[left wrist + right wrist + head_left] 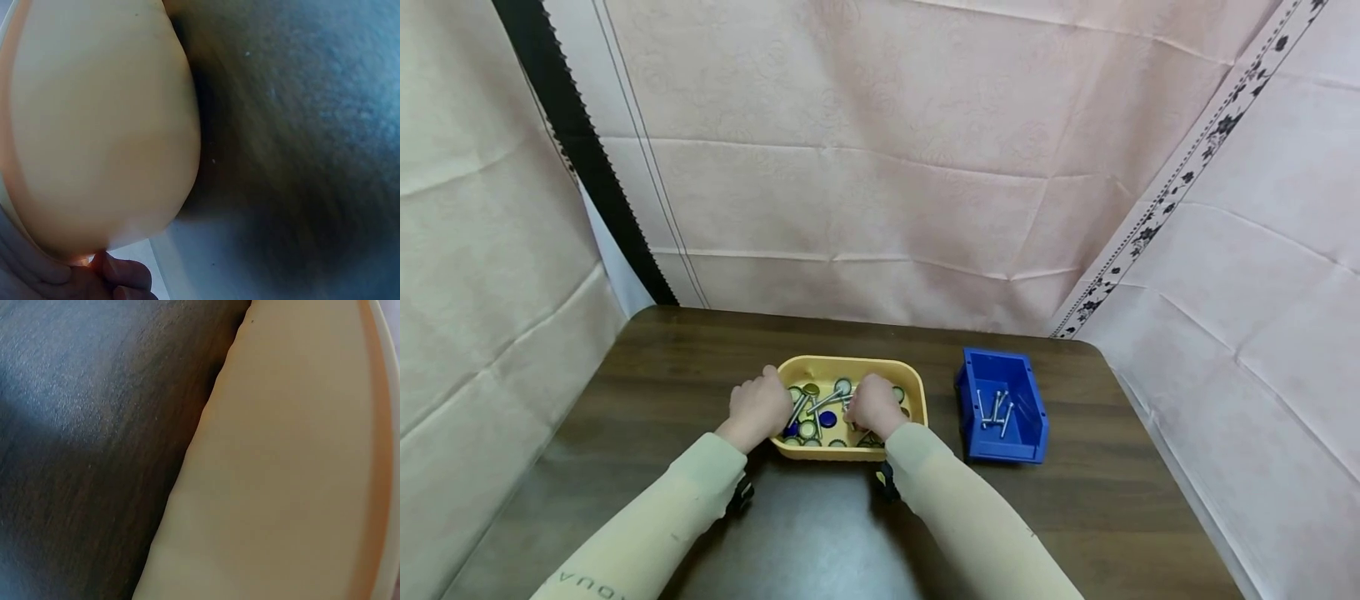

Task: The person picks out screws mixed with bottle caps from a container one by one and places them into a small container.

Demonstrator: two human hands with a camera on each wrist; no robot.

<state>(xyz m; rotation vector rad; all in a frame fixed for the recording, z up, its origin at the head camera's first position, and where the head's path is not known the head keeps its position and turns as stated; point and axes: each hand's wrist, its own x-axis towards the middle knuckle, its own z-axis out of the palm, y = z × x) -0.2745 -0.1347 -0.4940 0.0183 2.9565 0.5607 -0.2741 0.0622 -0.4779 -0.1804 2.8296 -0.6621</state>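
L hand (763, 407) at left end of yellow tray (850, 363), lower ctr of frame, fingers curled over rim. R hand (876, 404) down in tray, right of its ctr, fingers bent; can't tell how far closed or w/ what in grip. Prob. partway: some bolts (998, 407) in blue bin (1007, 450), lower right of frame, apart from tray; several more bolts (826, 402) left in tray, mixed w/ round caps (827, 419), blue, silver, gold-ish. Both containers on dark wood surface (820, 533). Pale cloth (850, 200) fills top of frame.
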